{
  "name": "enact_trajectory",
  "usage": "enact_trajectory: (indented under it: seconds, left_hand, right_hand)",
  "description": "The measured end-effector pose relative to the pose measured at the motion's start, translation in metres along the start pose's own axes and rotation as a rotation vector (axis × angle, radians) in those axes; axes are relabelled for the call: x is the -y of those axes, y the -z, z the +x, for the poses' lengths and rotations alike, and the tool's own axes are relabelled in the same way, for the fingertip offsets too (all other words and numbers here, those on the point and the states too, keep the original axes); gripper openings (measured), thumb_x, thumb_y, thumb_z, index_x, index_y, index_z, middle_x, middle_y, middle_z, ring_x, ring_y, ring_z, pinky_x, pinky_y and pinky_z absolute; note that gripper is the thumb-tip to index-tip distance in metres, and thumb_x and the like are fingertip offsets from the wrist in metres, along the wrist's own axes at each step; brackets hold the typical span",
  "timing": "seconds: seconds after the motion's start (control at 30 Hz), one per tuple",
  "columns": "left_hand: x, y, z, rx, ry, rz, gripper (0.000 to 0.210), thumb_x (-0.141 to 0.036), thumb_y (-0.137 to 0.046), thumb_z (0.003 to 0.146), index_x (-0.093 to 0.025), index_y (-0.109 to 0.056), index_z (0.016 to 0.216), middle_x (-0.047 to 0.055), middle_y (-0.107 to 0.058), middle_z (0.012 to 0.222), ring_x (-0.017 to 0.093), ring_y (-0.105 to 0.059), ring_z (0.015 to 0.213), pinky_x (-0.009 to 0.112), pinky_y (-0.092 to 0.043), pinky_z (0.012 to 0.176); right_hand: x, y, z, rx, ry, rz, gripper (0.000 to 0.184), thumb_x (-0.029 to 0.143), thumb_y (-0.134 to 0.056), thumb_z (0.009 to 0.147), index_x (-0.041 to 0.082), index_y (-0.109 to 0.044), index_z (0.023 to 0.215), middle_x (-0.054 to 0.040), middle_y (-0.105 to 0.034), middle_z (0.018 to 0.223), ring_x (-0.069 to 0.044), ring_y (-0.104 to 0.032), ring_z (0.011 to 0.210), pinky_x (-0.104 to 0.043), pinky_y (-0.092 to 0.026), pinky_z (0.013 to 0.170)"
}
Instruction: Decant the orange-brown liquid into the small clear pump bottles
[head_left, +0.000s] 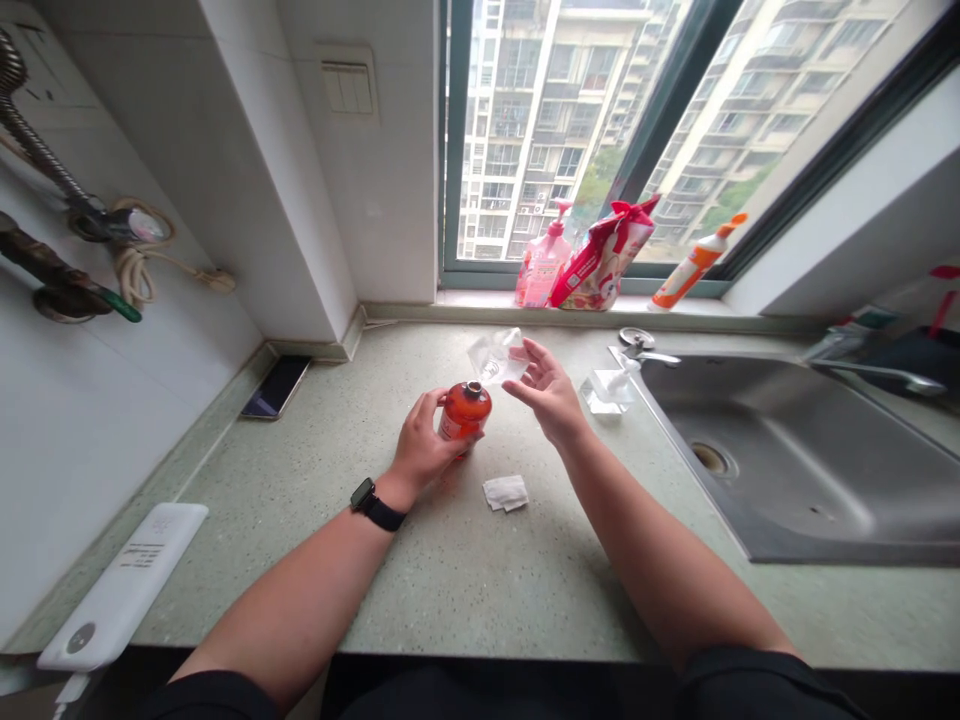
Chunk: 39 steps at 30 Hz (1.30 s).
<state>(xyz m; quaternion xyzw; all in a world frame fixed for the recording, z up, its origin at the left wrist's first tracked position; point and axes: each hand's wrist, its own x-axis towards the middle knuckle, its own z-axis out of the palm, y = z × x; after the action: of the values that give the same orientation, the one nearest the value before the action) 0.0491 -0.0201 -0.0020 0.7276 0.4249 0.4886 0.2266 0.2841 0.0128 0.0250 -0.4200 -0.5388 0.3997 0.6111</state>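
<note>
My left hand (427, 440) wraps round an orange-red bottle (466, 408) with a pale label. The bottle stands on the counter and its narrow neck is uncapped. Just above and to the right of that neck, my right hand (551, 392) grips a clear, boxy plastic container (498, 357), which is tilted. Whether the container touches the bottle's mouth, I cannot tell. A folded white tissue (506, 492) lies on the counter in front of the bottle. To the right of my right hand stands a clear square bottle (606, 393) with a whitish pump top.
A steel sink (757, 545) with a tap is at the right. A phone (276, 387) and a white power bank (124, 585) lie on the left. Along the windowsill are a pink pump bottle (543, 268), a red bag (606, 258) and an orange bottle (694, 270).
</note>
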Motion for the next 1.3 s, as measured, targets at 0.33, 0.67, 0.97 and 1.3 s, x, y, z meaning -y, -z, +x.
enact_trajectory:
  seconds: [0.33,0.67,0.97,1.3]
  left_hand:
    - [0.003,-0.001,0.000,-0.036,0.002,0.094,0.068,-0.058,-0.087,0.081,-0.024,-0.061,0.133,0.011,-0.067,0.126,0.032,-0.067,0.119,0.049,-0.054,0.107]
    - [0.007,-0.001,0.000,-0.033,0.018,0.123,0.067,-0.058,-0.088,0.080,-0.024,-0.062,0.132,0.010,-0.064,0.121,0.030,-0.065,0.115,0.048,-0.054,0.106]
    - [0.005,0.000,0.000,-0.017,0.024,0.117,0.070,-0.061,-0.086,0.082,-0.025,-0.061,0.136,0.010,-0.066,0.122,0.030,-0.066,0.116,0.048,-0.054,0.106]
    - [0.005,0.000,0.000,-0.024,0.012,0.121,0.070,-0.063,-0.085,0.082,-0.025,-0.061,0.137,0.010,-0.067,0.122,0.030,-0.067,0.115,0.047,-0.055,0.105]
  right_hand:
    - [0.004,-0.004,0.011,0.092,0.101,-0.057,0.087,0.048,-0.098,0.066,0.037,-0.060,0.144,-0.0077,-0.066,0.149,-0.030,-0.061,0.139,-0.052,-0.044,0.123]
    - [0.002,-0.005,0.010,0.102,0.206,-0.159,0.088,0.055,-0.095,0.071,0.038,-0.058,0.149,-0.0073,-0.063,0.142,-0.030,-0.059,0.139,-0.053,-0.040,0.128]
    - [0.014,-0.004,0.008,0.081,0.349,-0.368,0.083,0.055,-0.091,0.077,0.041,-0.056,0.152,-0.0072,-0.058,0.144,-0.033,-0.059,0.136,-0.055,-0.042,0.126]
    - [0.031,-0.007,0.003,0.060,0.426,-0.481,0.079,0.050,-0.087,0.082,0.039,-0.057,0.154,-0.0084,-0.060,0.144,-0.036,-0.056,0.138,-0.059,-0.041,0.126]
